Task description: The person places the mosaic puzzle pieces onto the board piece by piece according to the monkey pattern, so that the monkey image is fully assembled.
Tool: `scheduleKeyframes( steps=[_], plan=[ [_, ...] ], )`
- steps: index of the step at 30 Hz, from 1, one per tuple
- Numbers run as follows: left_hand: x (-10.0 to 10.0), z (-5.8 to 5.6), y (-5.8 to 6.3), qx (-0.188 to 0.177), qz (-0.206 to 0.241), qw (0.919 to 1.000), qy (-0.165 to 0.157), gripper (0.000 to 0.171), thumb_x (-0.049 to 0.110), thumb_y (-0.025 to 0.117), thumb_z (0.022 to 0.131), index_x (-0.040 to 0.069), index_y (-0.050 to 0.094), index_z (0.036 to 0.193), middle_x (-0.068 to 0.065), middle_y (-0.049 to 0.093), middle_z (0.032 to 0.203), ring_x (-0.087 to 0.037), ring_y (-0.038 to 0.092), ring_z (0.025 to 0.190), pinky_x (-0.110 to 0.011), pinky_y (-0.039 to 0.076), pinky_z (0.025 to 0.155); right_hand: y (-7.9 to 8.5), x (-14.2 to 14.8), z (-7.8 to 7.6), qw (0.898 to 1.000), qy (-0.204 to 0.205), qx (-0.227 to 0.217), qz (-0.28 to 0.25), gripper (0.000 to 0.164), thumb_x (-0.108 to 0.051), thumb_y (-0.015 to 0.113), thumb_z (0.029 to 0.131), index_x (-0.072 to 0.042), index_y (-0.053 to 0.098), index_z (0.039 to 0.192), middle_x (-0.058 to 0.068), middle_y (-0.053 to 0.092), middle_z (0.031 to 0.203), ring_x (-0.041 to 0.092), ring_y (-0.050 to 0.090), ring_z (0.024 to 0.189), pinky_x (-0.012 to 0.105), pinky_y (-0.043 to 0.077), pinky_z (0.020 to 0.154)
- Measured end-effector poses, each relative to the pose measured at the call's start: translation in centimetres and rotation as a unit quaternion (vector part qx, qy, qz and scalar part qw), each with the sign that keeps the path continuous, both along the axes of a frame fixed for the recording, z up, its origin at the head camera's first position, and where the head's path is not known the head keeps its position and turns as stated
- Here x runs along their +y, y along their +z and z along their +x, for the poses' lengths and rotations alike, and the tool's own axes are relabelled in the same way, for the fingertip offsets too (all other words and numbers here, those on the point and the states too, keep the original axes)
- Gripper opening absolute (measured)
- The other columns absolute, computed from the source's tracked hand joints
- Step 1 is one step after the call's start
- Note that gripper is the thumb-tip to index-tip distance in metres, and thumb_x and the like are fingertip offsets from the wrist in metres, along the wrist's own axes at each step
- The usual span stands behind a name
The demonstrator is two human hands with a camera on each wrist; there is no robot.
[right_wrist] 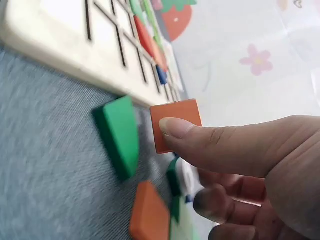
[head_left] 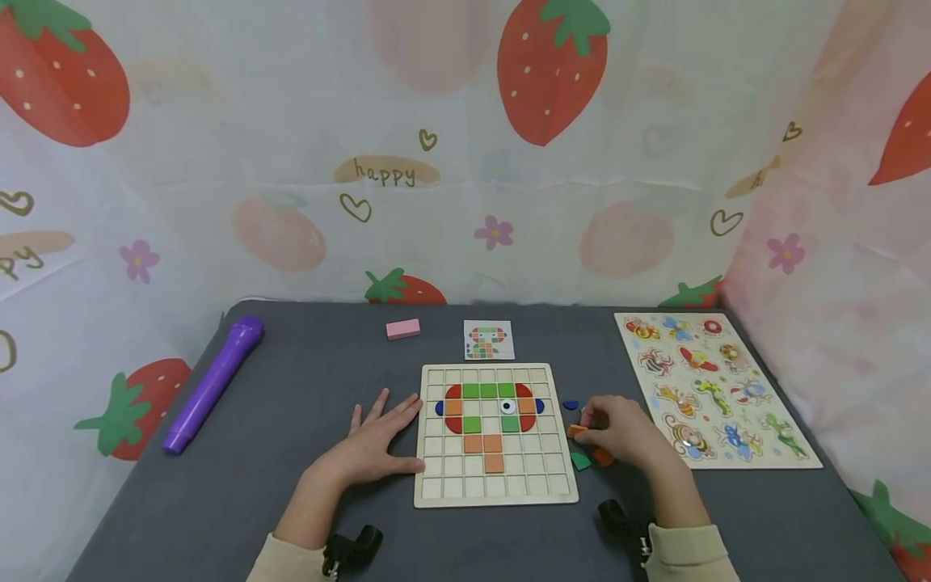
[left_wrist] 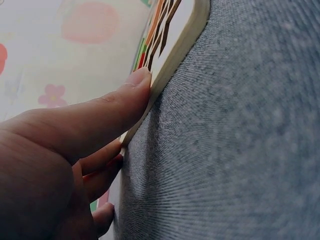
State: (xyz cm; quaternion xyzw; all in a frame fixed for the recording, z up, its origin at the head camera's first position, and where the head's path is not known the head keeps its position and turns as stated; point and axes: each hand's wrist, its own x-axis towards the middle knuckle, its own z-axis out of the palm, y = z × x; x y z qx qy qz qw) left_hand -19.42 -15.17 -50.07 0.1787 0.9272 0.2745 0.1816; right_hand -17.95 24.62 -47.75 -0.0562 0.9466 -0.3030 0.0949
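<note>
A wooden grid board (head_left: pixel 445 488) lies on the table with coloured tiles set in its cells: red, green, orange and blue ones, plus an eye tile (head_left: pixel 507 406). My left hand (head_left: pixel 374 444) rests along the board's left edge, fingers spread and straight, thumb touching the rim. To the right of the board, my right hand (head_left: pixel 618 432) pinches a square orange tile (right_wrist: pixel 177 112) between thumb and fingers. Beneath it lie loose pieces: a green piece (right_wrist: pixel 120 135), another orange piece (right_wrist: pixel 149 212) and a blue piece (head_left: pixel 570 405). Others are partly hidden by the hand.
A small pattern card (head_left: pixel 489 340) lies behind the board, and a pink block (head_left: pixel 403 329) sits left of it. A purple microphone-shaped object (head_left: pixel 212 386) lies at the left. At the right is a board with insect pictures (head_left: pixel 716 388). A printed curtain (head_left: pixel 465 234) stands behind the table.
</note>
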Motion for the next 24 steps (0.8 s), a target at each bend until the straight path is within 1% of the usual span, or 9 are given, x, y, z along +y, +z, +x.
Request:
scheduleKeyframes(
  steps=[2, 4, 7, 9, 13, 15, 19, 21, 24],
  plan=[
    [0.0, 0.0, 0.0, 0.002, -0.001, 1.0, -0.001, 0.098, 0.053, 0.079, 0.082, 0.021, 0.031, 0.161, 0.0, 0.025, 0.168, -0.039, -0.005, 0.157, -0.069, -0.01, 0.118, 0.3, -0.4, 0.1, 1.0, 0.007, 0.008, -0.017, 0.017, -0.017, 0.081, 0.086, -0.015, 0.064, 0.083, -0.001, 0.062, 0.079, 0.016, 0.053, 0.071, 0.031, 0.044, 0.062],
    [0.0, 0.0, 0.0, 0.002, 0.0, 1.0, -0.001, 0.098, 0.052, 0.08, 0.082, 0.021, 0.031, 0.161, 0.0, 0.025, 0.168, -0.039, -0.005, 0.157, -0.069, -0.01, 0.118, 0.7, -1.2, 0.2, 0.999, 0.017, 0.013, -0.034, 0.013, -0.017, 0.08, 0.087, -0.015, 0.067, 0.086, -0.003, 0.064, 0.08, 0.015, 0.055, 0.072, 0.031, 0.046, 0.063],
    [0.0, 0.0, 0.0, 0.001, -0.001, 1.0, -0.001, 0.098, 0.052, 0.08, 0.082, 0.02, 0.031, 0.161, 0.0, 0.025, 0.168, -0.039, -0.005, 0.157, -0.069, -0.01, 0.118, 1.1, -2.9, 0.4, 0.997, 0.044, 0.02, -0.058, 0.012, -0.018, 0.08, 0.087, -0.015, 0.07, 0.091, -0.005, 0.065, 0.081, 0.013, 0.058, 0.072, 0.03, 0.048, 0.065],
    [0.0, 0.0, 0.1, 0.001, 0.0, 1.0, -0.003, 0.098, 0.052, 0.079, 0.082, 0.02, 0.03, 0.161, -0.001, 0.025, 0.168, -0.039, -0.005, 0.157, -0.069, -0.01, 0.118, 1.2, -4.0, 0.5, 0.995, 0.069, 0.02, -0.073, 0.012, -0.018, 0.08, 0.087, -0.015, 0.071, 0.094, -0.006, 0.066, 0.082, 0.011, 0.059, 0.072, 0.028, 0.05, 0.066],
    [0.0, 0.0, 0.3, 0.0, 0.001, 1.0, -0.008, 0.098, 0.052, 0.079, 0.083, 0.019, 0.029, 0.161, -0.002, 0.024, 0.168, -0.04, -0.005, 0.156, -0.07, -0.01, 0.117, 0.8, -6.3, 0.9, 0.988, 0.127, 0.012, -0.092, 0.008, -0.018, 0.079, 0.088, -0.015, 0.071, 0.089, -0.007, 0.067, 0.079, 0.008, 0.06, 0.069, 0.025, 0.05, 0.063],
    [0.0, 0.1, 0.4, 0.001, 0.001, 1.0, -0.01, 0.099, 0.052, 0.079, 0.083, 0.018, 0.029, 0.161, -0.002, 0.024, 0.168, -0.041, -0.004, 0.156, -0.07, -0.009, 0.117, 0.4, -7.3, 1.1, 0.983, 0.154, 0.002, -0.096, 0.007, -0.016, 0.079, 0.089, -0.016, 0.072, 0.087, -0.008, 0.067, 0.077, 0.007, 0.06, 0.068, 0.024, 0.05, 0.062],
    [0.1, 0.1, 0.5, 0.002, 0.0, 0.9999, -0.01, 0.099, 0.052, 0.078, 0.083, 0.018, 0.029, 0.161, -0.003, 0.024, 0.168, -0.041, -0.004, 0.156, -0.071, -0.009, 0.117, 0.0, -8.9, 1.6, 0.978, 0.184, -0.027, -0.091, 0.008, -0.015, 0.078, 0.089, -0.019, 0.072, 0.084, -0.01, 0.066, 0.074, 0.006, 0.058, 0.067, 0.024, 0.049, 0.062],
    [0.1, 0.1, 0.6, 0.002, 0.0, 0.9999, -0.011, 0.098, 0.052, 0.078, 0.083, 0.018, 0.029, 0.161, -0.003, 0.024, 0.168, -0.041, -0.004, 0.156, -0.071, -0.009, 0.117, -0.1, -9.4, 1.8, 0.977, 0.192, -0.034, -0.084, 0.01, -0.015, 0.078, 0.088, -0.019, 0.072, 0.082, -0.01, 0.066, 0.073, 0.007, 0.057, 0.066, 0.024, 0.048, 0.061],
    [0.0, 0.1, 0.6, 0.001, 0.001, 0.9999, -0.01, 0.098, 0.052, 0.078, 0.083, 0.017, 0.029, 0.161, -0.003, 0.023, 0.168, -0.042, -0.004, 0.156, -0.071, -0.009, 0.117, -0.1, -9.8, 2.0, 0.978, 0.192, -0.036, -0.075, 0.012, -0.013, 0.079, 0.087, -0.02, 0.073, 0.079, -0.01, 0.065, 0.071, 0.007, 0.056, 0.064, 0.025, 0.047, 0.06]
  ],
)
